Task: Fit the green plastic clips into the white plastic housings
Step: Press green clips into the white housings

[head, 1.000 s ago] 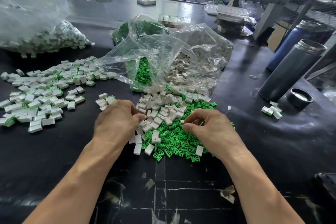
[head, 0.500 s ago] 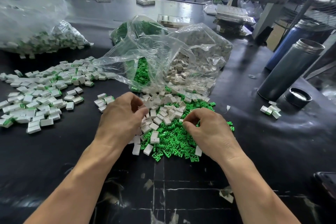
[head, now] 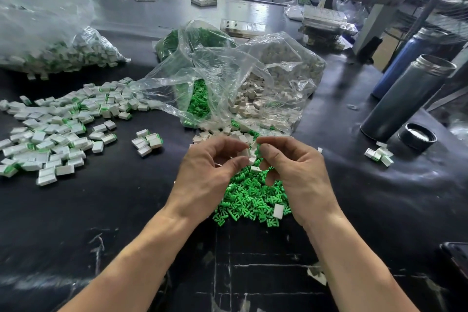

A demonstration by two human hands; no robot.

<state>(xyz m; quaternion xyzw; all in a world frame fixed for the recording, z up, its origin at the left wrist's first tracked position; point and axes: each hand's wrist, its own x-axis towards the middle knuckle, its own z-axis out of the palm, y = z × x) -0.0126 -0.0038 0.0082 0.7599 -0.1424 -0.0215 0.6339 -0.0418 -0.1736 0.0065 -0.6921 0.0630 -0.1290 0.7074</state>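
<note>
Head cam: both hands are up over the loose green clips (head: 249,197) on the black table (head: 126,210). Left hand (head: 207,175) pinches a white housing (head: 247,153), right hand (head: 298,172) pinches what looks like a green clip (head: 257,151), touching the housing.

Open stretch of black table (head: 106,215) along the near edge, left and right of the forearms. Blocked at left by the scattered spread of white housings with green clips fitted (head: 58,134). Blocked ahead by the loose green clip pile (head: 250,197) and crumpled clear plastic bags (head: 228,78). Far right: upright grey steel flask (head: 402,99), black lid (head: 417,136) just beside.
</note>
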